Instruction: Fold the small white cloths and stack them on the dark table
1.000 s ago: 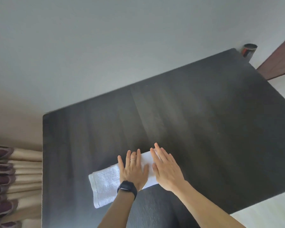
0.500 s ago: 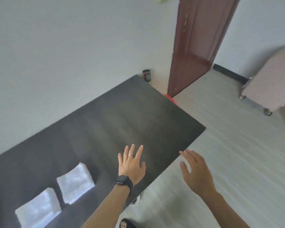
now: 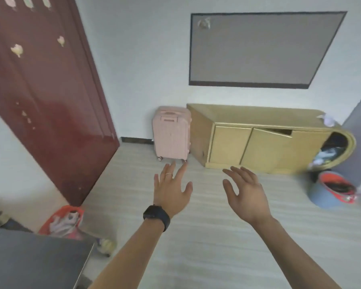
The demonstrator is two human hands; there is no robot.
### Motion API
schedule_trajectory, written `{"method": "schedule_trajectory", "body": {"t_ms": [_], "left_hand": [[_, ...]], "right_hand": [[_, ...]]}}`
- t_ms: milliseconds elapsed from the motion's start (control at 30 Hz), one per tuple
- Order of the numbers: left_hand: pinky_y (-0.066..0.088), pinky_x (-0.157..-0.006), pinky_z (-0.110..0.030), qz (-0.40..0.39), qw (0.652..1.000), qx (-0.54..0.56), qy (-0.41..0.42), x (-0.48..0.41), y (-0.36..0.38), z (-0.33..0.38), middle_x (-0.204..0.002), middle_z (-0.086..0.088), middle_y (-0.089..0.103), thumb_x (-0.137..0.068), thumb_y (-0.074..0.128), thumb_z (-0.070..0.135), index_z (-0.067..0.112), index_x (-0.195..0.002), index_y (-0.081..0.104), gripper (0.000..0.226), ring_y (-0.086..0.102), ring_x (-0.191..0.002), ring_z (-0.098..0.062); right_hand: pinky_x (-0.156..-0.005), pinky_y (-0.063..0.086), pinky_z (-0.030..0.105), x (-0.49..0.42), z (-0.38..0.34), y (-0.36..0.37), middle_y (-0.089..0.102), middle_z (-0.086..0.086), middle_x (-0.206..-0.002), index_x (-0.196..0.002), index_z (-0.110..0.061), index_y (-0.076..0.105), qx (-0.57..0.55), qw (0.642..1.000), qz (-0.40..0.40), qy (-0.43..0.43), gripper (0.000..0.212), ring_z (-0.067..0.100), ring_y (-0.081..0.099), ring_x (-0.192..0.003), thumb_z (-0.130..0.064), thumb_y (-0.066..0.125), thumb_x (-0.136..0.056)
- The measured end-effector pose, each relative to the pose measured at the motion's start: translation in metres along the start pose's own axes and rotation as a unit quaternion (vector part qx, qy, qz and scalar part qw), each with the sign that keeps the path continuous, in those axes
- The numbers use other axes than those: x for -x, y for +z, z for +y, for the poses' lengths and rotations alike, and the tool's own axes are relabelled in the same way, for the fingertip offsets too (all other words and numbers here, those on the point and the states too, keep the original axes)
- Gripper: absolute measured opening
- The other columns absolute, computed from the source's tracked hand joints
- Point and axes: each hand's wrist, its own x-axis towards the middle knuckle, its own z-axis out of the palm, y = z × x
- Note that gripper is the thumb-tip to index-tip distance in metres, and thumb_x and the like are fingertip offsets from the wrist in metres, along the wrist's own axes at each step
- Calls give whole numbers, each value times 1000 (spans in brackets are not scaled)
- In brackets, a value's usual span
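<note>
Only a corner of the dark table (image 3: 35,259) shows, at the bottom left of the head view. No white cloth is in view. My left hand (image 3: 171,188), with a ring and a black wrist band, is held out over the pale floor with fingers spread, holding nothing. My right hand (image 3: 246,192) is stretched out beside it, fingers relaxed and apart, also empty. Both hands are off the table, to its right.
A dark red door (image 3: 40,97) stands at the left. A pink suitcase (image 3: 171,134) and a yellow low cabinet (image 3: 265,138) line the far wall. A grey-and-red bucket (image 3: 329,190) sits at the right. A red bag (image 3: 63,222) lies by the table corner.
The view has swung right, away from the table; the folded white cloths have left the frame. Both hands have lifted off the cloth and now hover empty over the floor.
</note>
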Motion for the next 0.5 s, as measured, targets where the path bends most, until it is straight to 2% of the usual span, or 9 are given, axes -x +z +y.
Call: {"method": "schedule_trajectory", "body": {"t_ms": [100, 233, 400, 500], "left_hand": [[15, -119, -50, 6, 998, 5, 65, -70, 13, 55, -162, 0, 20, -95, 45, 49, 42, -152, 24, 61, 12, -150, -21], [11, -119, -47, -1, 991, 22, 130, -165, 42, 118, -162, 2, 18, -96, 45, 49, 45, -152, 23, 60, 12, -149, -19], [18, -119, -48, 4, 983, 42, 181, -292, 84, 182, -162, 1, 20, -96, 44, 51, 46, -152, 22, 60, 14, -149, -20], [15, -120, -47, -3, 978, 44, 204, -368, 105, 222, -163, 5, 15, -96, 43, 51, 46, -151, 22, 59, 12, -149, -18]], "right_hand": [[-103, 45, 47, -45, 50, -35, 60, -5, -135, -128, -29, 62, 18, 998, 56, 25, 46, 24, 41, -135, -50, 39, -95], [-103, 45, 43, -111, 116, -64, 59, -8, -136, -128, -31, 62, 51, 992, 105, 54, 45, 21, 41, -136, -50, 39, -95], [-105, 43, 42, -202, 199, -83, 58, -9, -136, -127, -32, 63, 83, 983, 139, 89, 41, 20, 42, -136, -48, 43, -95], [-103, 45, 43, -254, 248, -94, 60, -6, -135, -127, -31, 64, 104, 977, 158, 99, 42, 22, 44, -134, -48, 43, -95]]}}
